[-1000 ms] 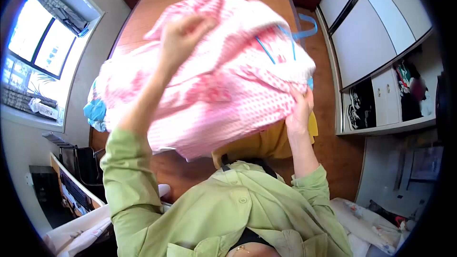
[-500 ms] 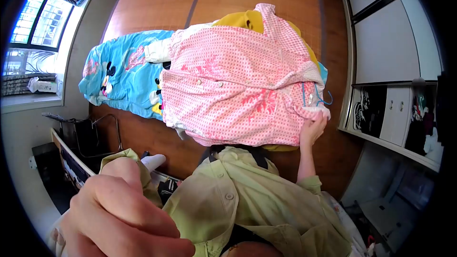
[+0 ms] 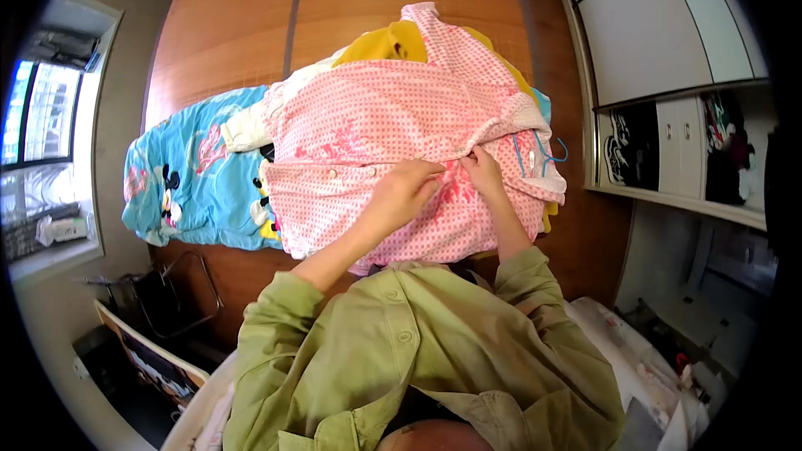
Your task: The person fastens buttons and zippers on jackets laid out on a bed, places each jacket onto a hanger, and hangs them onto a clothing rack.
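A pink checked button-front shirt [image 3: 359, 108] with red prints lies spread on a pile of clothes, its collar toward the right. A blue hanger [image 3: 558, 150] pokes out at the neck opening. My left hand [image 3: 407, 194] bends over the button strip, fingertips closed on the cloth near the upper chest. Close beside it, my right hand [image 3: 484, 174] pinches the strip's edge just below the collar. Whether a button sits between the fingers is too small to tell. Two pale buttons show farther left along the strip.
Underneath are a mustard-yellow garment [image 3: 380, 43], a white sleeve [image 3: 244, 131] and a blue cartoon-print cloth [image 3: 196, 175]. They rest on a brown mat [image 3: 225, 17]. A wardrobe with shelves [image 3: 681, 146] stands right, a window [image 3: 42, 117] left, and a black metal-framed chair [image 3: 159, 301] lower left.
My left hand has come from near the camera down onto the shirt front. My right hand has shifted from the collar's lower edge to the button strip. The view has tilted slightly.
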`<state>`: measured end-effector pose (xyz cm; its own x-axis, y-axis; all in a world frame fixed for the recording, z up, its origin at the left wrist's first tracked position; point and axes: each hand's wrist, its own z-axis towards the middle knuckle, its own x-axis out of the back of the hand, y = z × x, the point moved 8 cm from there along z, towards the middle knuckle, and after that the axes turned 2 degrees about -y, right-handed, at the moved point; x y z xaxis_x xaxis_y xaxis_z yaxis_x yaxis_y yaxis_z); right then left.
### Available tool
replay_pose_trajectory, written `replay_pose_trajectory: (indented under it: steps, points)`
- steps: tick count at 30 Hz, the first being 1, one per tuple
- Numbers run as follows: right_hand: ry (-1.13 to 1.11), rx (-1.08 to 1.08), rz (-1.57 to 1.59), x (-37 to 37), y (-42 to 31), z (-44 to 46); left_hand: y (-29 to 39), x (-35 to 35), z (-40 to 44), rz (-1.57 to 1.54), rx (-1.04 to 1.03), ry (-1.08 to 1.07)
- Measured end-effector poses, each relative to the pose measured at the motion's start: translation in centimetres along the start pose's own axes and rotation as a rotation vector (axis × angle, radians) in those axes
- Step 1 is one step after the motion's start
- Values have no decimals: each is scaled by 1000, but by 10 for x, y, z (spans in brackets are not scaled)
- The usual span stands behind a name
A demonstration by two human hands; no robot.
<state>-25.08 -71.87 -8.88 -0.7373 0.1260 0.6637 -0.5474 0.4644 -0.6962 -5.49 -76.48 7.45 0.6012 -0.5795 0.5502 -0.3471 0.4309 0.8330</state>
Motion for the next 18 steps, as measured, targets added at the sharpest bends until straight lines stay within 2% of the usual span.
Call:
replay_pose_trajectory:
  steps: [3, 4, 7, 8, 11, 12, 15, 18]
  points:
    - [-86, -72, 510, -11, 8, -12, 11, -44, 33, 226, -388, 14]
    - [2, -26, 653, -15, 15, -17, 9, -61, 44, 297, -460, -88]
    - [107, -65, 577, -26, 34, -34, -4, -108, 60, 419, -520, -410]
    - [214, -86, 653, -22, 34, -43, -5, -115, 62, 446, -573, -435]
    - [59, -208, 484, -50, 54, -48, -24, -140, 73, 614, -610, -613]
    - [11, -352, 183, -8, 8, -60, -30, -144, 76, 662, -591, -623]
    - [74, -321, 117, -2, 1, -64, -38, -158, 77, 777, -578, -823]
    - [69, -279, 41, -5, -8, -69, -35, -150, 70, 762, -507, -916]
